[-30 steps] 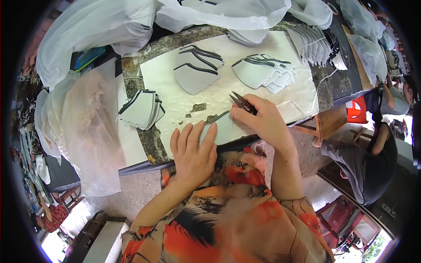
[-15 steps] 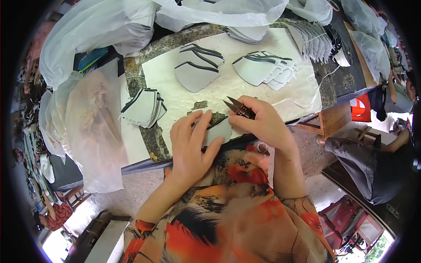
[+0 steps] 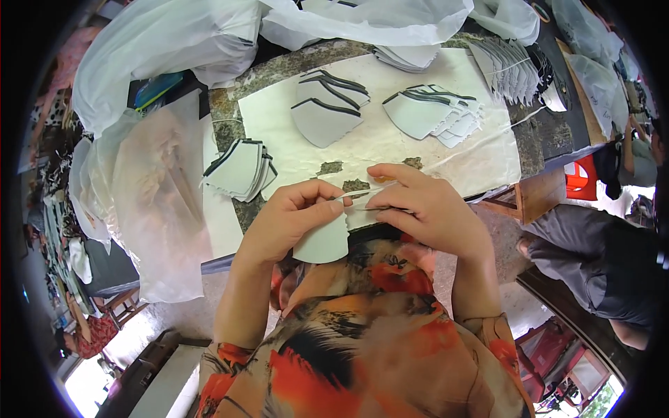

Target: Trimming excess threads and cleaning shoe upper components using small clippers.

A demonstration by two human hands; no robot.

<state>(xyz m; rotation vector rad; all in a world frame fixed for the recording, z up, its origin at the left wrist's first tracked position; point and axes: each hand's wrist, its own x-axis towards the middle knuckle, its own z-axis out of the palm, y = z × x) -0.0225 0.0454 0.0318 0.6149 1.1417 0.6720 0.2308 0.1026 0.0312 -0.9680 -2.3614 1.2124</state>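
My left hand (image 3: 284,217) pinches a pale grey-white, curved-edged cut piece (image 3: 322,241) by its upper end; the piece hangs over the table's near edge. From those fingertips a narrow white strip (image 3: 357,193) runs toward my right hand (image 3: 435,212). The right fingers are curled round dark thread snips (image 3: 385,207), of which only a thin part shows. Beyond my hands lie similar pieces with black edging: an overlapped group (image 3: 326,124) in the middle, a fanned stack (image 3: 418,115) to the right, and another stack (image 3: 238,171) at left.
White paper (image 3: 481,157) with torn patches covers the worn tabletop. Plastic bags (image 3: 160,63) crowd the far and left sides. Tied bundles of pieces (image 3: 505,70) lie at the far right. A white cord (image 3: 526,117) crosses the paper. Another person (image 3: 585,258) sits at right.
The piece has swung left and down off the table edge, held up by my left hand. My right hand has turned inward, and the snips' blades, plainly visible before, are mostly hidden.
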